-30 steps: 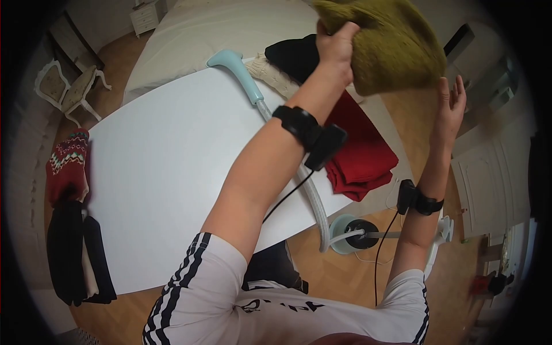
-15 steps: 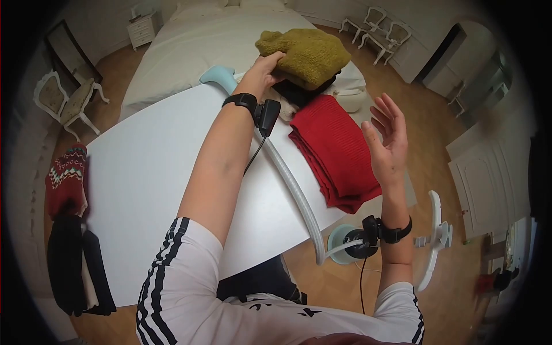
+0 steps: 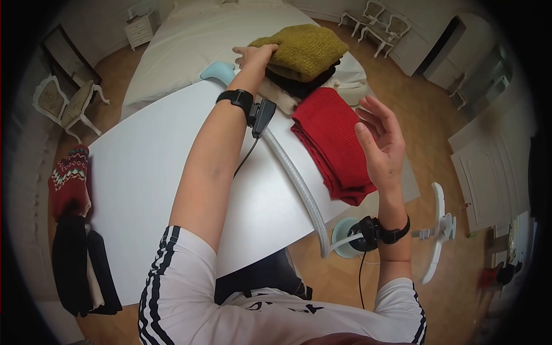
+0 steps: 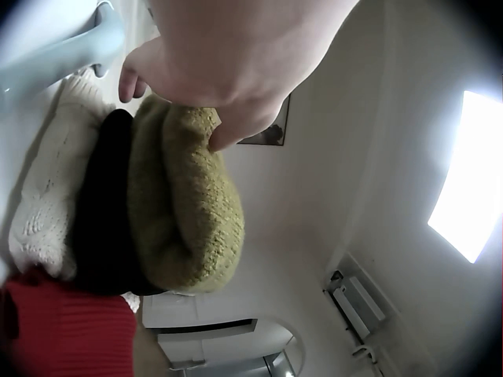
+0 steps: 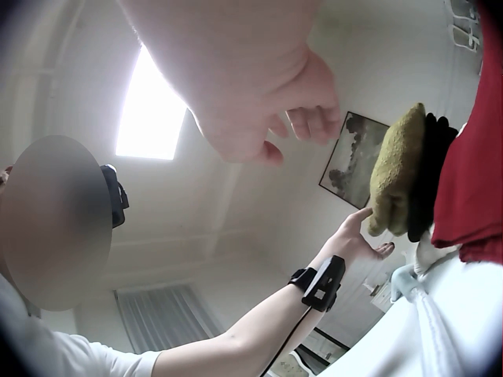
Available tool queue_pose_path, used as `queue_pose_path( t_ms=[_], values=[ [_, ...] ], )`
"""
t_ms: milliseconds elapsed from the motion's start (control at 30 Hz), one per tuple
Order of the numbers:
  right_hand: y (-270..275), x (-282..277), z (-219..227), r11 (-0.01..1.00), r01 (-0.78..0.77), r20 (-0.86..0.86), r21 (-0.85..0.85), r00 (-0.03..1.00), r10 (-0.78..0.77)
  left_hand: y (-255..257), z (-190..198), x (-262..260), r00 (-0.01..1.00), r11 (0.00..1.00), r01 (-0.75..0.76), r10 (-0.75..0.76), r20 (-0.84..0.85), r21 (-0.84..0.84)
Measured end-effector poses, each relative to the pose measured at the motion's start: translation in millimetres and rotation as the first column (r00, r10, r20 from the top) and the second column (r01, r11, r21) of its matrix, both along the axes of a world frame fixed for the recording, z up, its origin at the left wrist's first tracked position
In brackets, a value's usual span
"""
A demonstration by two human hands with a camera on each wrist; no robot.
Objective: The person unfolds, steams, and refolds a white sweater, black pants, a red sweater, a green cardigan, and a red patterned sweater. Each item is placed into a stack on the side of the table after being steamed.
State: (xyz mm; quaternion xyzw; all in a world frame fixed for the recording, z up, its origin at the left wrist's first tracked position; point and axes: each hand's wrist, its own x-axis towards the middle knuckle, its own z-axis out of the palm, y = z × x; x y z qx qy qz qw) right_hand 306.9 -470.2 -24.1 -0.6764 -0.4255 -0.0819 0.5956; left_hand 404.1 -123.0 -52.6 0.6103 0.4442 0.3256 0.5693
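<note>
A folded olive knit (image 3: 307,52) lies on top of a black garment (image 3: 299,85), with a cream knit (image 3: 279,95) under them. At the olive knit's left edge, my left hand (image 3: 256,57) touches it with the thumb, the other fingers stretched out away from it. The left wrist view shows that thumb of the left hand (image 4: 228,71) against the olive knit (image 4: 204,204). Empty and raised, my right hand (image 3: 384,144) is beside the folded red garment (image 3: 333,141), its fingers slightly bent.
A light blue steamer handle (image 3: 218,73) and its grey hose (image 3: 287,167) cross the white board (image 3: 155,155). Folded patterned (image 3: 70,184) and black clothes (image 3: 70,264) lie along the board's left end. The steamer base (image 3: 347,237) stands on the floor, and a bed (image 3: 190,46) is beyond.
The olive knit has come left and down onto the black garment. My left hand has loosened its grip and spread its fingers. My right hand has moved left and down, nearer the red garment.
</note>
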Motion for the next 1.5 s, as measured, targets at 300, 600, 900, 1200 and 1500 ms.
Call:
queue_pose_path(
  t_ms=[300,600,900,1200,1500],
  values=[
    [-19,-132,81,0.884,-0.467,0.591,-0.014,0.709,0.385,-48,14,-181,0.873,0.658,0.383,-0.487,-0.021,0.648],
    [30,-222,88,0.832,-0.514,0.409,0.21,0.819,0.403,-120,-29,-465,0.859,0.834,0.511,-0.485,-0.166,0.21],
    [53,-216,91,0.564,-0.774,0.438,-0.289,0.417,0.797,-100,-39,-593,0.978,0.943,-0.043,0.107,-0.178,0.33],
    [88,-226,-26,0.798,-0.602,0.278,0.001,0.767,0.578,-41,-13,-700,-0.157,0.646,0.252,0.762,-0.628,0.721],
    [86,-226,-66,0.818,-0.575,-0.162,-0.027,0.81,0.564,-23,43,-721,-0.061,0.588,-0.077,0.803,-0.593,0.805]
  ],
)
